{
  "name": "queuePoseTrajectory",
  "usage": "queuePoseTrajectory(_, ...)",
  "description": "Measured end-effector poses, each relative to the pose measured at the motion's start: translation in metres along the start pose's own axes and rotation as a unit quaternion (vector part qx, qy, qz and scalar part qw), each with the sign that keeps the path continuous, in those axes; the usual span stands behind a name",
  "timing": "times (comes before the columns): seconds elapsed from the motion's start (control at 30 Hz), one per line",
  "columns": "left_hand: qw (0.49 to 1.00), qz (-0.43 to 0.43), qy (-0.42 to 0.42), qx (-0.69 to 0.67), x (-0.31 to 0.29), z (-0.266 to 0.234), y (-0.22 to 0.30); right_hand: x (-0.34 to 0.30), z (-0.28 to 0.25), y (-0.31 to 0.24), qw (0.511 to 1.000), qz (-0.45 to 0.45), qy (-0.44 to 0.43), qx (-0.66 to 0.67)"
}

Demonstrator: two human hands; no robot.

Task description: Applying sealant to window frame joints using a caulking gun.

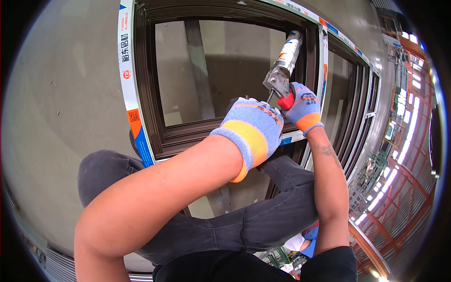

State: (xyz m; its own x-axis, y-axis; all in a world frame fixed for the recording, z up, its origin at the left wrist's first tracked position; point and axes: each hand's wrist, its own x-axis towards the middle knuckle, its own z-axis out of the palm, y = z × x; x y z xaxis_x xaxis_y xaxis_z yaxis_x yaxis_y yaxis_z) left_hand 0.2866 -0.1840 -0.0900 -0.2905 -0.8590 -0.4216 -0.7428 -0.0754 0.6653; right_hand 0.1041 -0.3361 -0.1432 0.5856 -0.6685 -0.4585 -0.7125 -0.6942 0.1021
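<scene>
A caulking gun (278, 79) with a silver-and-white sealant tube (290, 51) lies slanted over the right inner side of a dark brown window frame (159, 101). The tube's far end reaches the frame's upper right corner. My right hand (303, 104), in a blue-grey and orange knit glove, is closed round the gun's red handle (286, 101). My left hand (253, 123), gloved alike, is closed at the gun's rear, where the metal rod (271, 96) runs down to it. Its fingers are mostly hidden behind the back of the hand.
Printed protective tape (126, 61) covers the frame's outer edges. Another framed section (345, 89) adjoins on the right. My bent legs (225, 235) are close to the frame's near side. Grey floor (61, 127) spreads to the left; racks (369, 174) and red steel beams (406, 197) stand far right.
</scene>
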Motion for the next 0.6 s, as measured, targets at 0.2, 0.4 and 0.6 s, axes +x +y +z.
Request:
queuePoseTrajectory(0.2,1.0,0.0,0.009,-0.016,0.002,-0.001,-0.002,-0.008,0.003,-0.007,1.0,-0.002,0.016,-0.006)
queuePoseTrajectory(0.4,0.997,0.005,0.061,-0.038,0.001,-0.004,0.003,-0.013,-0.002,-0.004,0.999,0.016,0.023,0.016)
queuePoseTrajectory(0.6,0.989,0.016,0.142,-0.046,0.003,0.001,0.005,-0.016,0.005,0.002,0.998,-0.011,0.05,0.032)
